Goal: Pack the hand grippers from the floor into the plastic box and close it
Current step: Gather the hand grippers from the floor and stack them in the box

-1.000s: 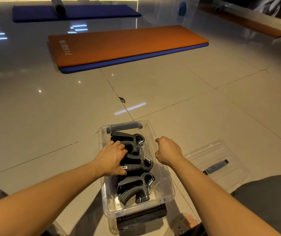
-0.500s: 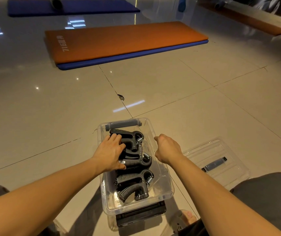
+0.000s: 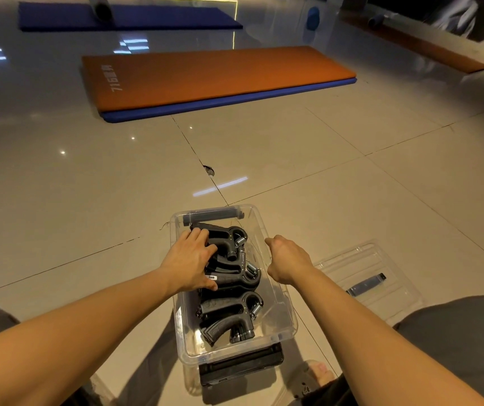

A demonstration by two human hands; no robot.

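A clear plastic box (image 3: 287, 326) stands on the tiled floor right in front of me. Inside it lie several black hand grippers (image 3: 229, 315) with silver springs, packed in a row. My left hand (image 3: 191, 262) reaches into the box, its fingers straight and resting on the two far grippers. At the box's right rim my right hand (image 3: 286, 260) is curled; its fingers are hidden behind it, so I cannot see whether they hold the rim. The box's clear lid (image 3: 372, 276), with a grey latch, lies flat on the floor to the right.
An orange mat (image 3: 214, 76) on a blue one lies ahead on the floor. A blue mat (image 3: 129, 16) with a rolled grey item lies farther back. My knees frame the box at left and right. A dark flat object (image 3: 240, 367) sits under the box's near end.
My left hand has slid a little farther along the grippers toward the far end of the box. The right hand has stayed at the right rim.
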